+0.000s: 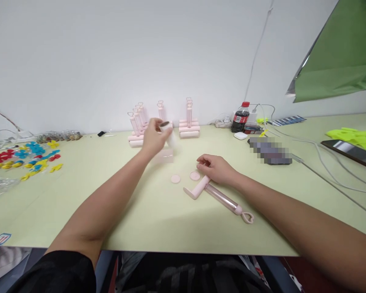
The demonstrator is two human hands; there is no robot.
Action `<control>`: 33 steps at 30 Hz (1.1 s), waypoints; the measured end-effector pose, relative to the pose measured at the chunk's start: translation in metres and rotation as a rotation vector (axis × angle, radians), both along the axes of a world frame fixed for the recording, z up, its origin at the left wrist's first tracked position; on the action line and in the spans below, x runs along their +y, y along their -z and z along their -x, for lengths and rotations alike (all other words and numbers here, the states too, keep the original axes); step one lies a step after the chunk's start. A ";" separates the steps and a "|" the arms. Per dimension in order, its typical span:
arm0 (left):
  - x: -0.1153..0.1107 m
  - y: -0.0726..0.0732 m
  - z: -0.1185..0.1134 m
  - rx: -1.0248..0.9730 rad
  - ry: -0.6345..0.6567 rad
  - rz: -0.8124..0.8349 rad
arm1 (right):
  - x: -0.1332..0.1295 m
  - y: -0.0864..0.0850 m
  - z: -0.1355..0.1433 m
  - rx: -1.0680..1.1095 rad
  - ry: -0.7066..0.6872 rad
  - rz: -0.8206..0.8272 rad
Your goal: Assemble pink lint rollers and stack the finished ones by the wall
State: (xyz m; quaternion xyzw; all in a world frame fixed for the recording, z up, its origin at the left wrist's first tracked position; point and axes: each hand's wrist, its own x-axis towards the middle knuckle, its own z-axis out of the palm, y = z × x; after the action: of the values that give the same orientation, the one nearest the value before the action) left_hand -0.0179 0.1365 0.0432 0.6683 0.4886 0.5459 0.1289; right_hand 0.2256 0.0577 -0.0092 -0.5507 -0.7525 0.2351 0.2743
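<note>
My left hand (156, 137) is closed round a white roll (167, 127) with a dark core, raised over the table and partly blurred. Just below it lies a clear pinkish piece (167, 156). My right hand (215, 167) rests near the table's middle, fingers curled, over the end of a pink roller frame (199, 188). From that frame a clear handle (222, 198) runs toward the lower right, ending in a pink heart-shaped loop (248, 217). One pink disc (194, 176) lies beside my right fingertips, another pink disc (175, 179) to its left.
Several pink rollers (189, 131) stand upright by the wall. Colourful flower pieces (33, 150) and plastic bags (1, 187) lie left. A cola bottle (240, 118), a blurred-out dark item (270, 151), cables and a phone (354, 152) are right.
</note>
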 end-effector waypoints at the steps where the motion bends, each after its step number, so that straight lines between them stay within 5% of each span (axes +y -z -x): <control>1: 0.002 -0.007 0.011 -0.051 -0.055 -0.033 | 0.000 -0.001 0.000 -0.008 0.006 0.004; 5: -0.002 -0.017 0.059 -0.080 -0.316 -0.056 | -0.001 -0.004 0.000 -0.065 0.033 0.033; 11: -0.018 0.027 0.086 0.012 -0.432 0.229 | 0.000 -0.005 0.000 -0.104 0.034 0.024; 14: -0.020 0.037 0.082 0.030 -0.370 0.296 | -0.001 -0.005 -0.001 -0.104 0.027 0.023; 17: -0.026 0.032 0.074 0.056 -0.355 0.299 | -0.001 -0.005 -0.002 -0.119 0.031 0.033; 21: -0.056 0.025 0.050 0.367 -0.439 0.105 | 0.000 -0.005 -0.002 -0.127 0.022 0.053; 26: -0.091 0.053 0.011 0.749 -0.065 0.194 | 0.001 -0.004 -0.001 -0.124 0.005 0.036; 29: -0.087 0.067 0.003 0.795 0.009 0.321 | 0.001 -0.003 -0.001 -0.133 -0.002 0.028; 33: -0.069 0.065 0.000 0.804 -0.004 0.325 | 0.001 -0.002 -0.001 -0.142 -0.011 0.021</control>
State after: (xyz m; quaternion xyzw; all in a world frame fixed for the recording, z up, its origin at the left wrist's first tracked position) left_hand -0.0178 0.0674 -0.0217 0.7980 0.5807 0.1584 0.0310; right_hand 0.2269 0.0586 -0.0070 -0.5647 -0.7706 0.2047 0.2132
